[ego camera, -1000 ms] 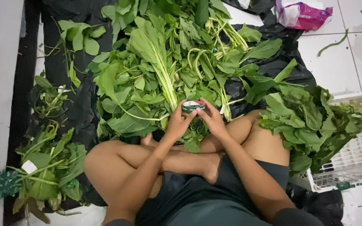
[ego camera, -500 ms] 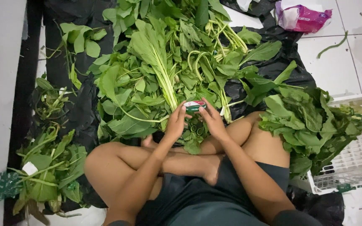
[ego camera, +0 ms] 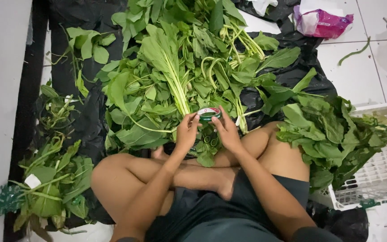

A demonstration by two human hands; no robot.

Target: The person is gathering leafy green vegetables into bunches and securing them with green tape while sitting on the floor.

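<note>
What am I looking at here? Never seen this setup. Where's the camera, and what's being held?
There is no machine: a person sits cross-legged on the floor, and one camera worn on their head looks down at their own two hands. The left hand and right hand hold a small round roll of green tape with a red-and-white face between the fingertips. In front of them a big pile of loose green leafy stalks lies on black plastic sheeting. A tied bundle of the same greens lies on the left, and a white plastic basket with more leaves stands on the right. A pink plastic bag lies on the white tiles.
</note>
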